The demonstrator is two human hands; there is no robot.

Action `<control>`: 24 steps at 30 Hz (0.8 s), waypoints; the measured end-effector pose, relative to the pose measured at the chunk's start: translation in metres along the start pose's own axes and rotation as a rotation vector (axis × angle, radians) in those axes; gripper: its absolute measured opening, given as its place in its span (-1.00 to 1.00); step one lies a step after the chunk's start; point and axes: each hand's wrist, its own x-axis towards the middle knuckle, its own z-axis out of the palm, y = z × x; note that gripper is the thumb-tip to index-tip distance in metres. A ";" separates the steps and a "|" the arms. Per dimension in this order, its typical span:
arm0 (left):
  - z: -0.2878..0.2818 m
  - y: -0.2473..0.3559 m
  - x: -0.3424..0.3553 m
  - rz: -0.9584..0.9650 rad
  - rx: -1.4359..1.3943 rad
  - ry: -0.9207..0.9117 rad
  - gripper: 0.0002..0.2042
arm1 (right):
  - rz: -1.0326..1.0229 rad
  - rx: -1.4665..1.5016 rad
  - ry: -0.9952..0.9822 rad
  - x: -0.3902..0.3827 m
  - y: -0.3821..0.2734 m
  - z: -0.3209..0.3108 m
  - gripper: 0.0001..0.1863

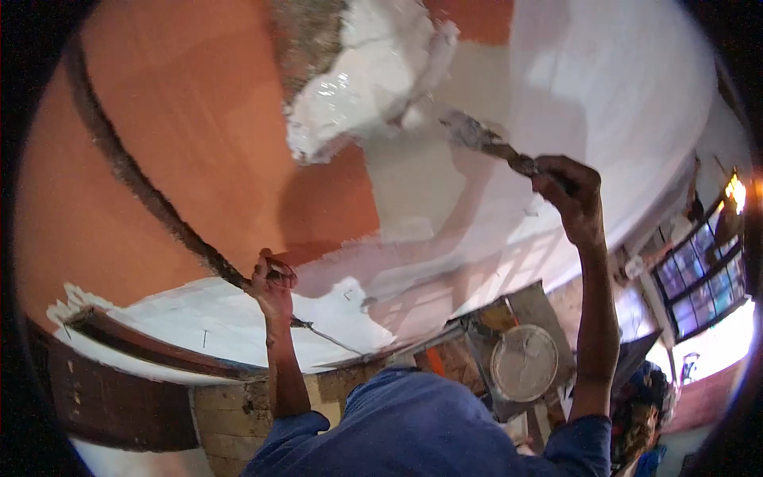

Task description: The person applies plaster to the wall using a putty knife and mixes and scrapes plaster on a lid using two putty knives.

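My right hand (572, 195) is raised and wrapped round the handle of a narrow trowel (481, 137). Its blade, smeared with pale plaster and slightly blurred, points up and left toward a thick patch of wet white plaster (350, 99) on the wall. I cannot tell whether the blade touches the wall. Lower on the left, my left hand (274, 286) is beside a long dark groove (151, 195) in the orange paint. Its fingers are curled; a thin looped shape shows at them, but what they hold is unclear.
Bare rough masonry (306, 36) shows above the wet plaster. Around it the wall is orange (191, 95), grey and white. Below, a round pale lid or bucket top (524, 363) stands among boards. A barred window (703, 270) is at the right, with a dark wooden panel (111, 389) lower left.
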 end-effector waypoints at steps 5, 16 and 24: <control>0.002 -0.007 0.002 0.125 0.149 0.097 -0.72 | -0.181 -0.188 0.150 -0.040 0.017 -0.024 -0.77; 0.073 -0.106 -0.071 -0.032 0.946 -0.680 -0.79 | 0.453 -0.552 0.293 -0.302 0.044 -0.051 -0.75; 0.190 -0.186 -0.147 0.295 1.198 -1.521 -0.56 | 0.810 -0.127 0.620 -0.413 0.056 0.000 -0.77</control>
